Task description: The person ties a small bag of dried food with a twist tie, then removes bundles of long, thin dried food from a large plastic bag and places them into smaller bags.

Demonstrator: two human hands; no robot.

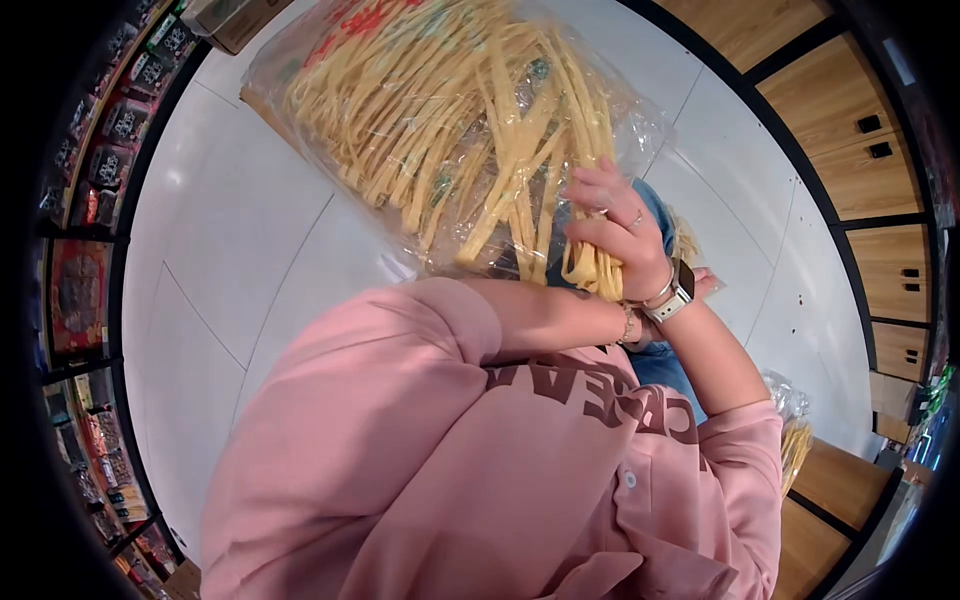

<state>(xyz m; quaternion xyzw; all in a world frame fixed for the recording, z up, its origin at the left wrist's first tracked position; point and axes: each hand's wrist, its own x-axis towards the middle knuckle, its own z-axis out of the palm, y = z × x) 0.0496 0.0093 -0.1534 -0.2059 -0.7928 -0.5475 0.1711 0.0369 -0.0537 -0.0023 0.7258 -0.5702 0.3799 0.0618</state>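
Note:
A large clear plastic bag lies on the floor in front of me, full of long, flat, pale yellow dried strips. My right hand, with a ring and a watch on its wrist, is at the bag's near right corner. Its fingers curl around a bundle of yellow strips, whose looped ends hang below them. My left forearm crosses underneath to the right. The left hand is mostly hidden behind the watch wrist; the fingers that show are stretched out, with nothing visible in them.
Under the bag is a brown cardboard edge. Shelves of packaged goods line the left, wooden cabinets the right. A smaller plastic bag of yellow strips stands by my right elbow. Pale floor tiles lie between.

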